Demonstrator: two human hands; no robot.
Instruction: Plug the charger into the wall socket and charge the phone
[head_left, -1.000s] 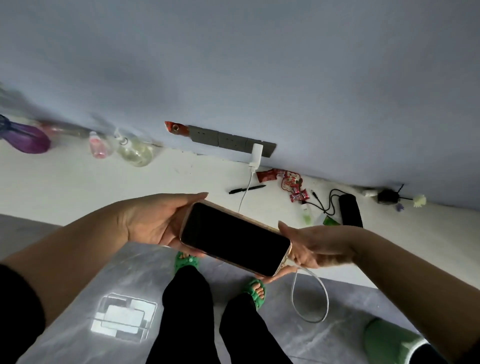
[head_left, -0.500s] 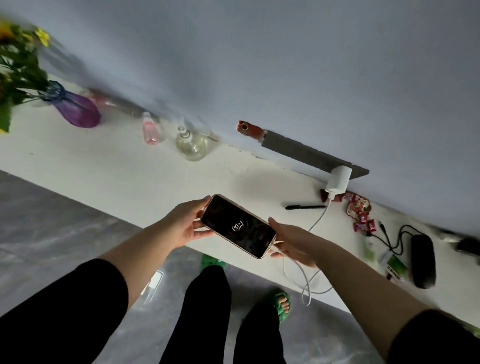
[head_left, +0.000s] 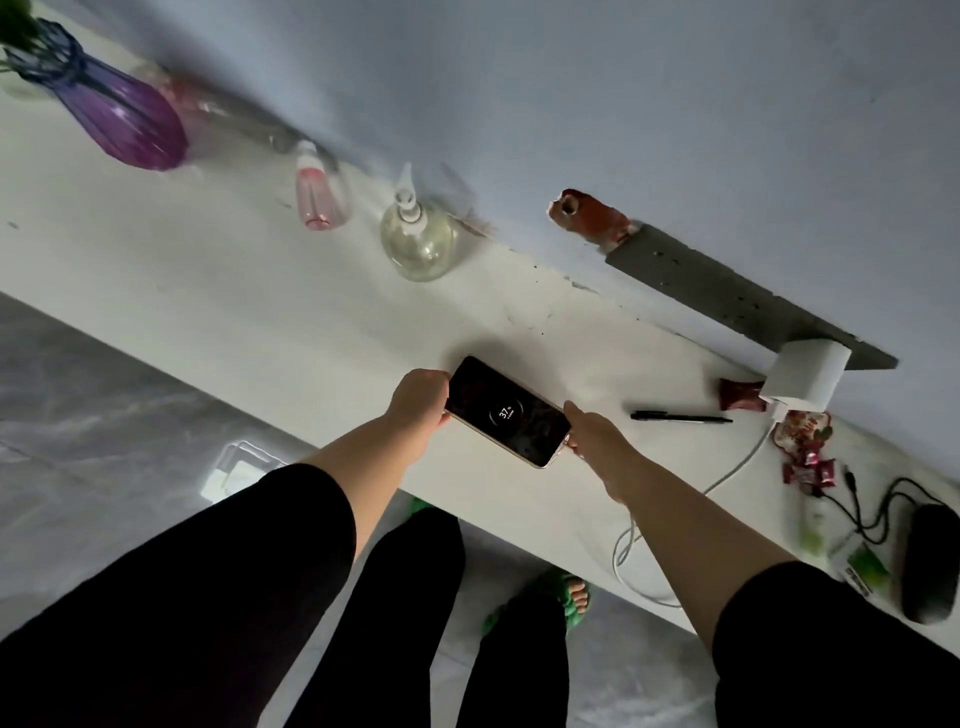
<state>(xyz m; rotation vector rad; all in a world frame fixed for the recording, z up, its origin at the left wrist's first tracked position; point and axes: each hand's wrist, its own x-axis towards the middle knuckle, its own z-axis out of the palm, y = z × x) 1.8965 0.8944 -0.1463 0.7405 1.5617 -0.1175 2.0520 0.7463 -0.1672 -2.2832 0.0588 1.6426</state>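
Note:
The phone (head_left: 505, 410) lies low over the white counter (head_left: 260, 291), screen up, showing a ring with "37". My left hand (head_left: 422, 400) grips its far-left end. My right hand (head_left: 597, 436) holds its near-right end, where the plug goes in; the plug itself is hidden by my fingers. The white cable (head_left: 727, 473) runs from there, loops off the counter edge and rises to the white charger (head_left: 805, 376), which sits in the grey wall socket strip (head_left: 727, 296).
On the counter stand a purple vase (head_left: 119, 119), a pink bottle (head_left: 317, 197) and a clear pump bottle (head_left: 418, 236). Right of the phone lie a black pen (head_left: 680, 417), red candy wrappers (head_left: 805, 452), a black cable (head_left: 872, 514) and a black oblong object (head_left: 930, 561).
Both hands have carried the phone from chest height forward and down to the counter. Its dark screen lit up with a charging ring.

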